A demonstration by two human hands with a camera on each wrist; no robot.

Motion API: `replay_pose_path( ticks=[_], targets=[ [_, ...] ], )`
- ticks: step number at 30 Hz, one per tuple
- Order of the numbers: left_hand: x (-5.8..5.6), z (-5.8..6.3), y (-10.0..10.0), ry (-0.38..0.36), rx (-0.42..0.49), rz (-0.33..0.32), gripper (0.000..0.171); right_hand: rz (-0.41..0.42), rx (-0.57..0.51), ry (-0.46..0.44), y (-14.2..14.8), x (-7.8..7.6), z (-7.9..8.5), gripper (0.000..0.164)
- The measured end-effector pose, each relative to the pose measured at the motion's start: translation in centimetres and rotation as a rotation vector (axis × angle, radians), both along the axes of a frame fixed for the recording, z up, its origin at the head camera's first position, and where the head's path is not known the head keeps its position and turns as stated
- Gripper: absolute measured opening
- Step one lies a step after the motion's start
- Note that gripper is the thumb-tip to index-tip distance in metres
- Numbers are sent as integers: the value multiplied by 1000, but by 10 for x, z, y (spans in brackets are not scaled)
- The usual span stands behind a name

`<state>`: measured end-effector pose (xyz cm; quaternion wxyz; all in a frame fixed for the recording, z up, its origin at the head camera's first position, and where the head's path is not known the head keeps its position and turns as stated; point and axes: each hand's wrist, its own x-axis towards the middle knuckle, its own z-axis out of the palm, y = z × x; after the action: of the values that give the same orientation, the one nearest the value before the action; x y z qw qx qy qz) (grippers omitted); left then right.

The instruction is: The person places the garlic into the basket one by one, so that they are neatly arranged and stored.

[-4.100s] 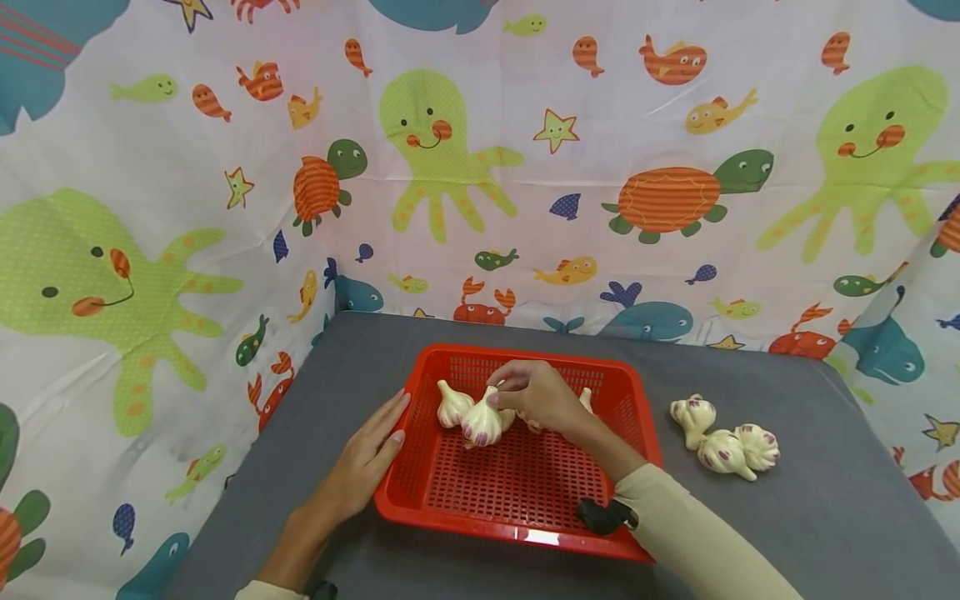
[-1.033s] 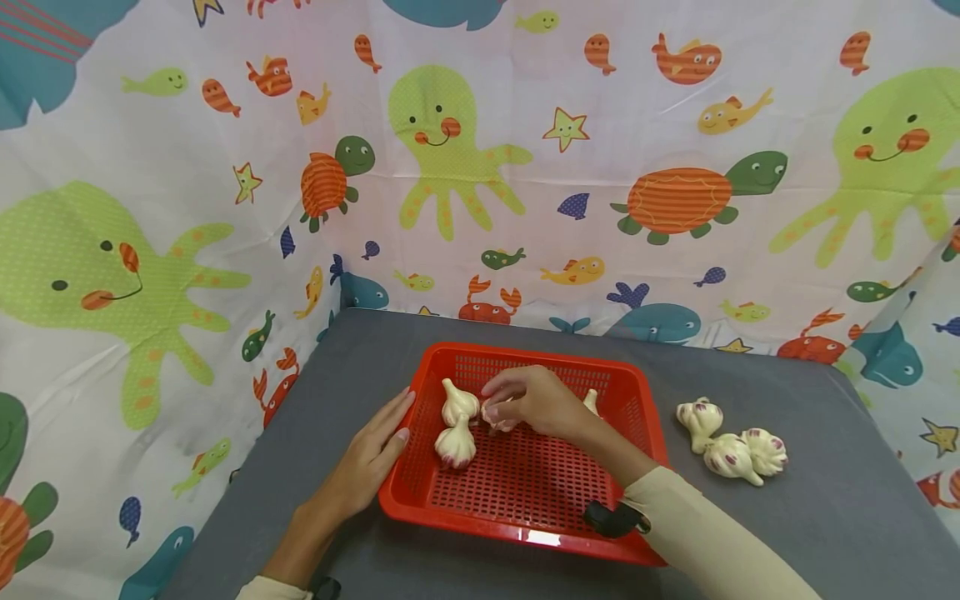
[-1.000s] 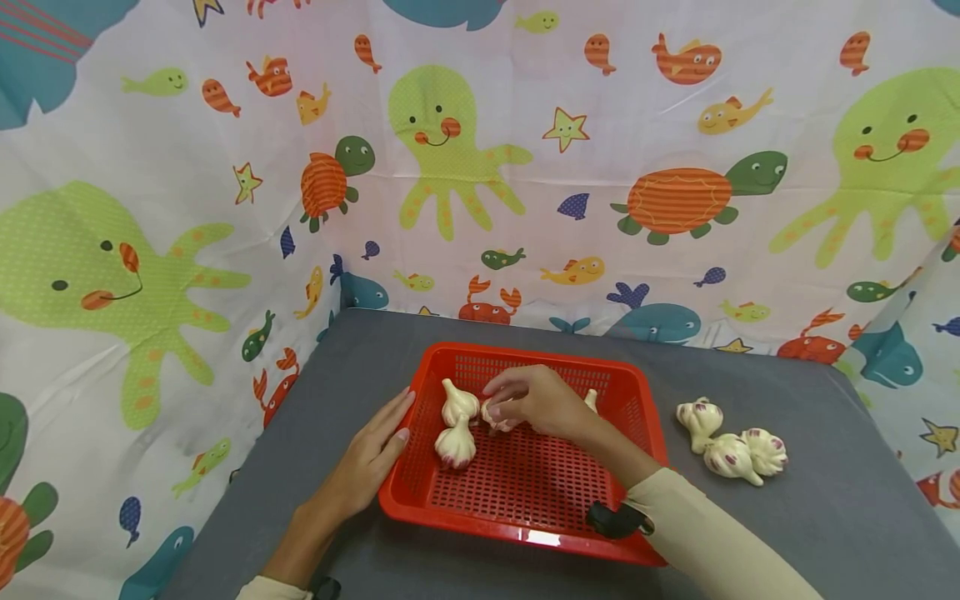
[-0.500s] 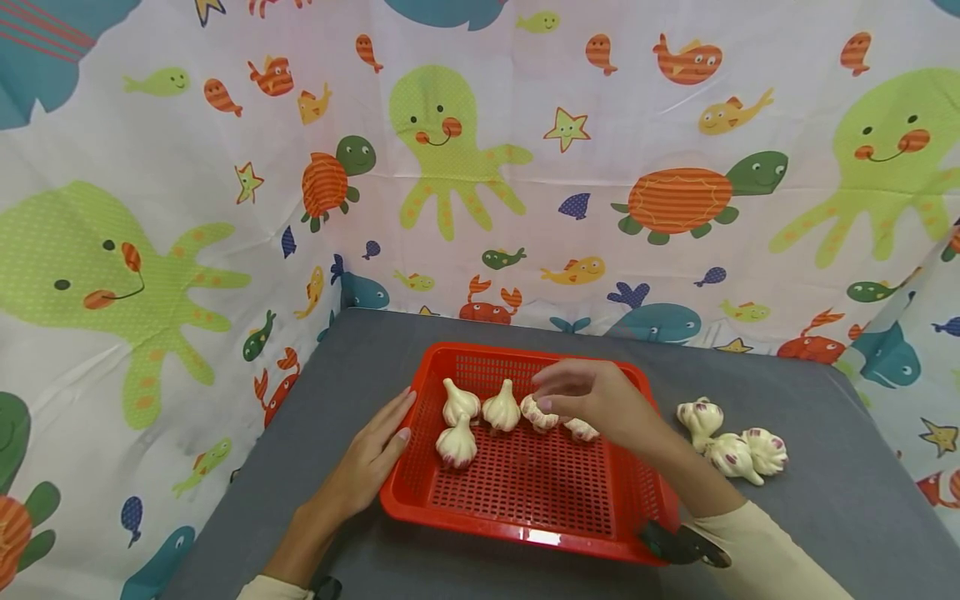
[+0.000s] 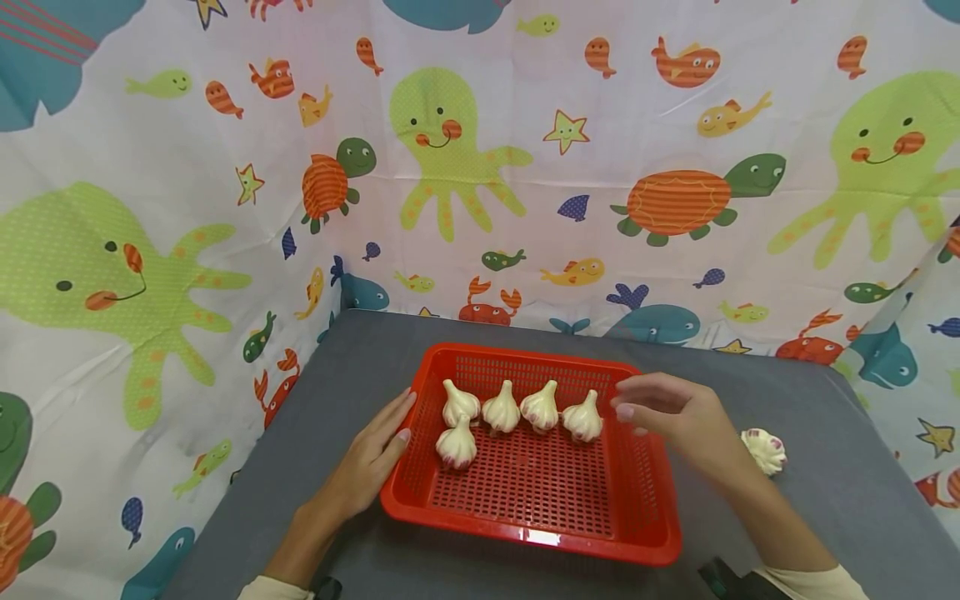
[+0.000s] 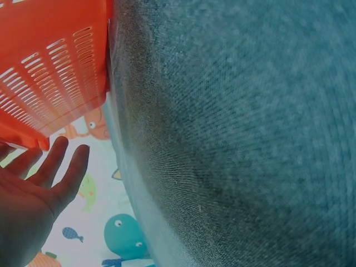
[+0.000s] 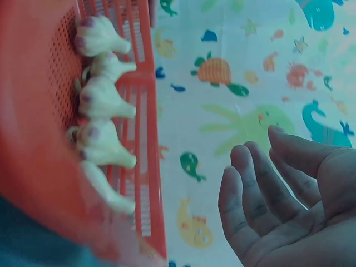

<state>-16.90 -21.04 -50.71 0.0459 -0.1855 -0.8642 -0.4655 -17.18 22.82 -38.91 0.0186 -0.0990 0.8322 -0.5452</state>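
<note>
A red plastic basket (image 5: 525,533) stands on the grey table with several garlic bulbs (image 5: 501,408) inside: a row along its back half and one in front of the leftmost. My left hand (image 5: 358,467) rests against the basket's left rim, fingers straight; the left wrist view shows its fingers (image 6: 72,175) near the basket corner. My right hand (image 5: 686,421) hovers over the basket's right rim, fingers loosely bent and holding nothing. In the right wrist view that hand (image 7: 278,206) is apart from the bulbs (image 7: 103,100).
Right of the basket a garlic bulb (image 5: 765,452) lies on the table (image 5: 840,475), partly behind my right arm, which hides the area beside it. A curtain (image 5: 525,250) printed with sea animals encloses the table at the back and sides.
My right hand has left the bulbs in the basket and moved right to the rim, uncovering the row. Earlier it pinched one bulb, which now sits at front left. The left hand stays put.
</note>
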Motion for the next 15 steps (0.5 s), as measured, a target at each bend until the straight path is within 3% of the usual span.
replay_pose_path(
  ticks=[10, 15],
  targets=[
    [1, 0, 0, 3, 0, 1, 57, -170, -7, -6, 45, 13, -17, 36],
    [1, 0, -1, 7, -6, 10, 57, -235, -76, -34, 66, 16, -30, 34]
  ],
)
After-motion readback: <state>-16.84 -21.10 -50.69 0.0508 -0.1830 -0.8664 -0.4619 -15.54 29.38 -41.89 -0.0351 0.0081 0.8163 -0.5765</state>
